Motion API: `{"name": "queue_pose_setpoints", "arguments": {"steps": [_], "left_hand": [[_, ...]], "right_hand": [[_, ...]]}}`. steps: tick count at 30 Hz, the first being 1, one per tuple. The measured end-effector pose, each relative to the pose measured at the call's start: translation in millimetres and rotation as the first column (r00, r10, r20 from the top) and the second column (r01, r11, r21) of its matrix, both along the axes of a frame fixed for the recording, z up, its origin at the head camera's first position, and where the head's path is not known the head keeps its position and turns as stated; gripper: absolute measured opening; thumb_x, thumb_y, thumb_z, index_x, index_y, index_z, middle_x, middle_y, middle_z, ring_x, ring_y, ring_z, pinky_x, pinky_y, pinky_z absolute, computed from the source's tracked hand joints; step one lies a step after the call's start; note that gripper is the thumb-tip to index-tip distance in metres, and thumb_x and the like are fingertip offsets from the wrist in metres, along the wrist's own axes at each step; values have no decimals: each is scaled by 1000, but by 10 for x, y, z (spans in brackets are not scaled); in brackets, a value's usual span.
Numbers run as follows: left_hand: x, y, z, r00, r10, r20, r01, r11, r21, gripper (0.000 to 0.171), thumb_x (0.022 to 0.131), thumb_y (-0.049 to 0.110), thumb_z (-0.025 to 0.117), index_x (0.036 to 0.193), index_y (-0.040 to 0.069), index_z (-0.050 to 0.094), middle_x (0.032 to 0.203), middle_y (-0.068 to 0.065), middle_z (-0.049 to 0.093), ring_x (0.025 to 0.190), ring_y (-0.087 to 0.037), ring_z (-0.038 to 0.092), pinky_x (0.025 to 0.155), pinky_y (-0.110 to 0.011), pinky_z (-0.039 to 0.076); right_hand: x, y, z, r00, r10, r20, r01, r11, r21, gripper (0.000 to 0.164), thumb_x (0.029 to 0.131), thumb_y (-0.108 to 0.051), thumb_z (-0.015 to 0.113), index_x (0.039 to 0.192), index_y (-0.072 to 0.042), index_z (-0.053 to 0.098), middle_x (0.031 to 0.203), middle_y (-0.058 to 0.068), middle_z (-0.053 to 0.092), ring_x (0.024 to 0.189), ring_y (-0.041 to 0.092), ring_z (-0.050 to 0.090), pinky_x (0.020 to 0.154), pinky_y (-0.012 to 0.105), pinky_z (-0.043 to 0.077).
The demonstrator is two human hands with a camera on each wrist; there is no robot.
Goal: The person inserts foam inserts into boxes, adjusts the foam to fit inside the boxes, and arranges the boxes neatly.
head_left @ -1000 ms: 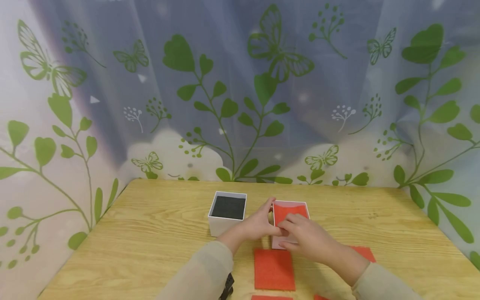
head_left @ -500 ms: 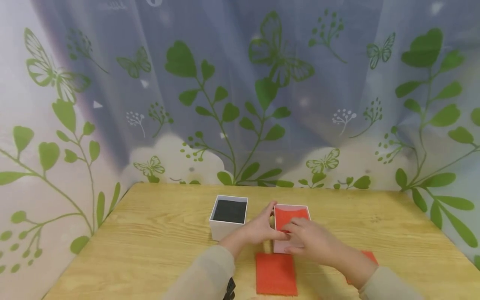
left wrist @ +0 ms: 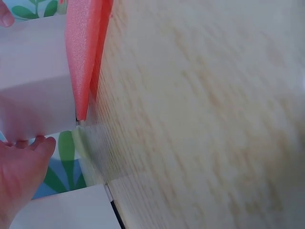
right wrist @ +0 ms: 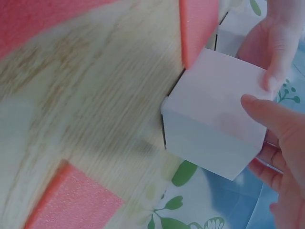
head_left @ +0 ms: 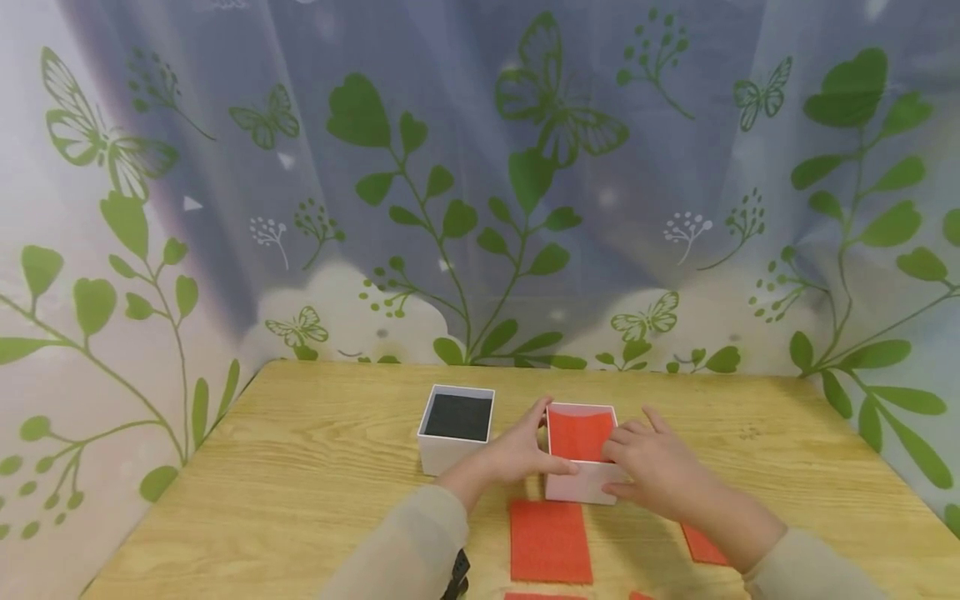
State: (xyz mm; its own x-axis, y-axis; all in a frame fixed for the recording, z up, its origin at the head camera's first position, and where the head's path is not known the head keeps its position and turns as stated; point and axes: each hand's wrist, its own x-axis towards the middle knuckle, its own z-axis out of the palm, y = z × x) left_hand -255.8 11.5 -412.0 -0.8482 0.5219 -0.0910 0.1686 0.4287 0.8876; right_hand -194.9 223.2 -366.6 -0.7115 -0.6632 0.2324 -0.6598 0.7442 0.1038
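Note:
A white square box [head_left: 581,490] stands on the table with a red foam square [head_left: 579,433] lying inside it. My left hand [head_left: 517,454] holds the box at its left side, thumb across the front wall near the rim and fingers reaching to the back corner. At the right edge is my right hand [head_left: 660,471], its fingertips at the rim beside the foam and its thumb low on the front wall. In the right wrist view, the right thumb [right wrist: 262,109] lies on the box's white wall [right wrist: 214,133] while the fingers curl behind the side.
To the left stands a second white box [head_left: 450,456] with a black square [head_left: 457,415] in it. One red foam square [head_left: 551,542] lies in front of the held box, and another [head_left: 703,546] lies partly under the right forearm. Several more edges show lower down. A printed curtain [head_left: 480,183] hangs behind.
My right hand has moved from over the box opening to its right edge, uncovering more of the red foam. The left hand keeps its hold on the box.

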Motion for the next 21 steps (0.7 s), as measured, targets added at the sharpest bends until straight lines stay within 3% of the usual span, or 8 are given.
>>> {"name": "queue_pose_setpoints", "arguments": {"steps": [9, 16, 21], "left_hand": [[10, 1, 16, 1000, 5, -4, -5, 1000, -11, 107, 74, 37, 78, 151, 14, 7, 146, -10, 31, 130, -26, 34, 101, -47, 32], [11, -1, -2, 1000, 6, -6, -6, 1000, -7, 107, 74, 37, 78, 151, 14, 7, 146, -9, 31, 129, -25, 35, 101, -46, 32], [14, -3, -7, 1000, 4, -24, -4, 1000, -2, 105, 75, 35, 78, 150, 14, 9, 146, -8, 32, 129, -24, 35, 102, -46, 32]], "right_hand": [[-4, -16, -42, 996, 8, -84, -4, 999, 47, 31, 68, -38, 80, 82, -16, 63, 87, -3, 60, 92, 23, 55, 96, 65, 25], [-53, -2, -84, 990, -41, -131, 63, 985, 161, 74, 61, -56, 78, 109, -2, 62, 112, 10, 59, 110, 34, 50, 100, 64, 19], [-102, -32, -88, 987, -102, -122, 131, 957, 259, 83, 63, -57, 76, 121, 1, 58, 124, 14, 55, 116, 36, 47, 102, 63, 17]]}}
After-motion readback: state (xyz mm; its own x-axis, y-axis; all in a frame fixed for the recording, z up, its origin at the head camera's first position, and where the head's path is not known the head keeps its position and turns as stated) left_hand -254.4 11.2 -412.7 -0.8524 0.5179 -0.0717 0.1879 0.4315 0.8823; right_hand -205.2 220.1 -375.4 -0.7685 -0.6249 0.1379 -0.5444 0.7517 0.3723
